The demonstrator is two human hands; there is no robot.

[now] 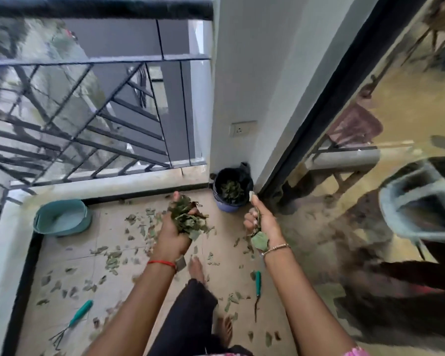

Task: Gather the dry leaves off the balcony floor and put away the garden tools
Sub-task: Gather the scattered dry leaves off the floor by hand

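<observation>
My left hand is shut on a thick bunch of dry green-brown leaves, held above the balcony floor. A smaller bunch of leaves hangs from my right hand, which is closed around it. Both hands are a short way in front of a blue bin lined with a black bag, with leaves inside, standing in the corner. Several loose leaves lie scattered over the beige tiles. A teal-handled hand rake lies at lower left. A teal-handled weeder lies below my right arm.
A teal tub sits by the low parapet at left, under the black metal railing. A glass sliding door runs along the right. A wall socket is above the bin. My bare feet stand among the leaves.
</observation>
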